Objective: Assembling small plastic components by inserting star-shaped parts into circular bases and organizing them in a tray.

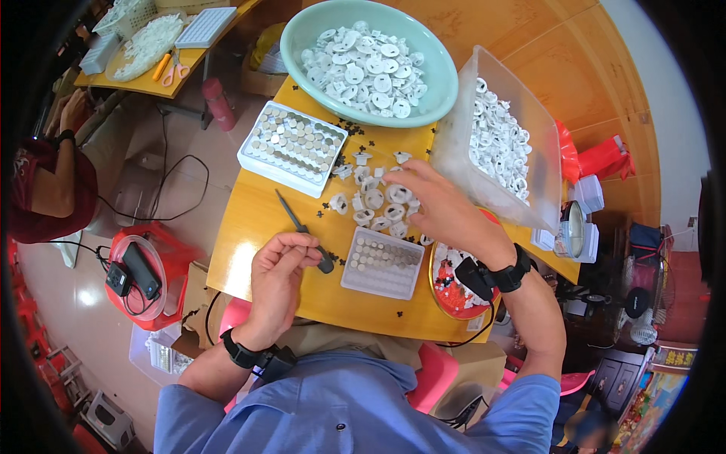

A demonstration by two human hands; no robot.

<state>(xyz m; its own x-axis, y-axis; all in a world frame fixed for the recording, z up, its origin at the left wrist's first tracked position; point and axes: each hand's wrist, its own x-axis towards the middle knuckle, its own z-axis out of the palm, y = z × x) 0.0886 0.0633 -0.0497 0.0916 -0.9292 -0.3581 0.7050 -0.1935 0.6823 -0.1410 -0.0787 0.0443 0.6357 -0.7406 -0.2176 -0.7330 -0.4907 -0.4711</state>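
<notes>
My left hand (281, 278) is closed in a pinch over the table's left side. Its fingertips overlap a dark screwdriver-like tool (324, 262) with a thin shaft; what they pinch, if anything, is hidden. My right hand (442, 203) reaches over several loose white round plastic parts (374, 199), thumb and fingers apart, fingertips at the pile's right side. Close below them is a pale tray (380, 284) partly filled with small silvery discs. A larger white tray (261, 160) with rows of similar discs stands farther left.
A green basin (295, 64) and a translucent bin (463, 147) hold heaps of white parts. Under my right forearm sits a red dish (463, 309) of small pieces. Small black bits dot the table (242, 227). A person (57, 185) sits at the left, near a red stool (178, 291).
</notes>
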